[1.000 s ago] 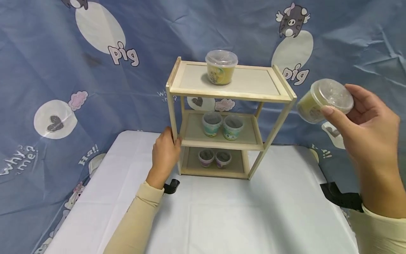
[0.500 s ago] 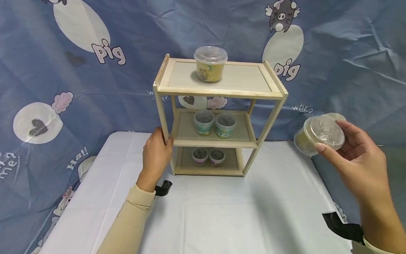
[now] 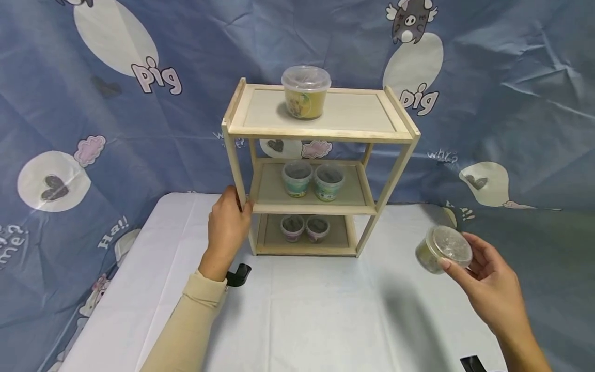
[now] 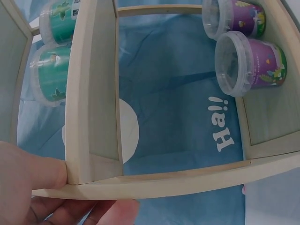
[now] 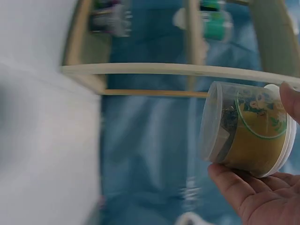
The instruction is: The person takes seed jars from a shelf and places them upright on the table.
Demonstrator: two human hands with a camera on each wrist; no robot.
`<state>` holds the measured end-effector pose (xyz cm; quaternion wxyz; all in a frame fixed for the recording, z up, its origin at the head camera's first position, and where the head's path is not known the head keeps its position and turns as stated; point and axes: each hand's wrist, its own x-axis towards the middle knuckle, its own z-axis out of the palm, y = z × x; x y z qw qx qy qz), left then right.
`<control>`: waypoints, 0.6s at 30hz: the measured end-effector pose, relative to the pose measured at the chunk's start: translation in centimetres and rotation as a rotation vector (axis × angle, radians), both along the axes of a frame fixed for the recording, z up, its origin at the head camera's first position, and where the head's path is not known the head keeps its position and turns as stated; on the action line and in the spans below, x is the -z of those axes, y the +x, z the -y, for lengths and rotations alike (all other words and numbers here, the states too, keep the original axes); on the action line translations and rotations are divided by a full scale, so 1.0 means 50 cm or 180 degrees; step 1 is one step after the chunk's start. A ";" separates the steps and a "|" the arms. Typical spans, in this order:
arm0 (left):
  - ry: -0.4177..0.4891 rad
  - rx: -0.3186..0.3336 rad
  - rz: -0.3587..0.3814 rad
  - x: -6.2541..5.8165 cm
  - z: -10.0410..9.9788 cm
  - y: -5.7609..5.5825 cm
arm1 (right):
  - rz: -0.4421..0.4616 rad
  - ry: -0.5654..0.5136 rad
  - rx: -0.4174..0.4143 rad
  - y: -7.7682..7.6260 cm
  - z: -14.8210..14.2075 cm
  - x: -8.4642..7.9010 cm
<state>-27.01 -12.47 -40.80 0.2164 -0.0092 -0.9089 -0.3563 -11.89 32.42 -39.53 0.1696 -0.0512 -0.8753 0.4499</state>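
A pale wooden three-tier shelf [image 3: 358, 111] stands on the table. My left hand [image 3: 226, 222] grips its left front post, thumb and fingers on opposite sides of the post [image 4: 150, 186] in the left wrist view. To the right of the shelf, my right hand [image 3: 495, 289] holds a yellow plastic tub [image 3: 441, 250] with a clear lid, tilted, above the table. A similar yellow tub [image 3: 304, 98] sits upright on the top tier. Two green tubs [image 3: 328, 186] share the middle tier, and two smaller purple tubs [image 3: 292, 230] the bottom one.
White cloth covers the table [image 3: 316, 310]. Behind and at both sides hangs a blue cloth [image 3: 488, 67] with pig prints and lettering. The shelf's right front post [image 3: 390, 181] stands between the held tub and the tiers.
My right hand has come down and to the left with the yellow tub, from top-tier height to about bottom-tier height. The left hand stays on the post. The head view has shifted slightly.
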 end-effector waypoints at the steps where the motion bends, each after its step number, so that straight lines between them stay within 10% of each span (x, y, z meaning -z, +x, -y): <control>1: 0.0002 0.0000 -0.0003 -0.002 0.001 -0.001 | 0.0083 -0.0019 0.0018 0.001 0.000 0.013; 18: -0.0009 0.0037 0.0050 -0.002 0.006 0.006 | 0.1386 -0.0250 0.0169 0.010 0.011 0.204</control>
